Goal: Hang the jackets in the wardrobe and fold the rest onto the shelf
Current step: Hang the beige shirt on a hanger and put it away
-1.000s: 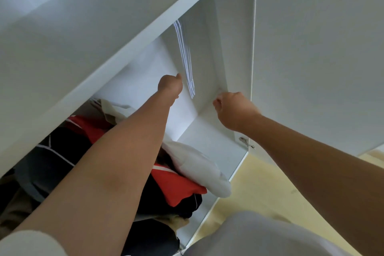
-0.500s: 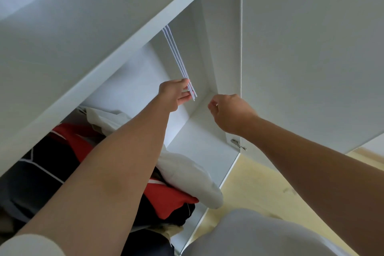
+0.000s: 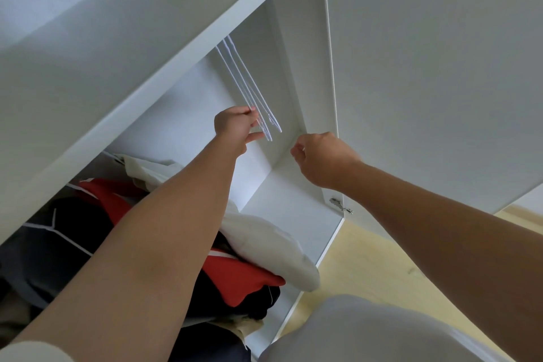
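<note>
Risks 1st: L hand [image 3: 235, 126] pinches the lower end of the nearest of 3 white hangers [image 3: 249, 85] betw thumb & fingers; the 3 hang close together, so pulling 1 could drag or tangle the other 2. Hooks & rail are hidden above L hand behind the shelf board [image 3: 152, 79], so unhooking would go by feel; a hanger that slips would prob drop onto the clothes pile [image 3: 244, 276] below L forearm. R hand [image 3: 323, 159] is curled w/ nothing seen in it, just beside the wardrobe side panel [image 3: 302, 53] & the edge of the open door [image 3: 426, 67]; a sharp tug w/ L could swing a hanger end into R knuckles. The pile lies below both hands & nearer the body; the white garment [image 3: 273, 247] reaches almost to the front lip, so an arm brushing it may slide it out onto the floor [image 3: 367, 258].

Looks: hangers are thin, white, seen edge-on; they slant down toward L fingertips, ends just R of L thumb. The pile is an unfolded heap; a red & black garment w/ thin white lines, the white 1 on top toward the R-hand side, a beige bit at the bottom. Nothing hung or folded yet; can't tell which are jackets.
</note>
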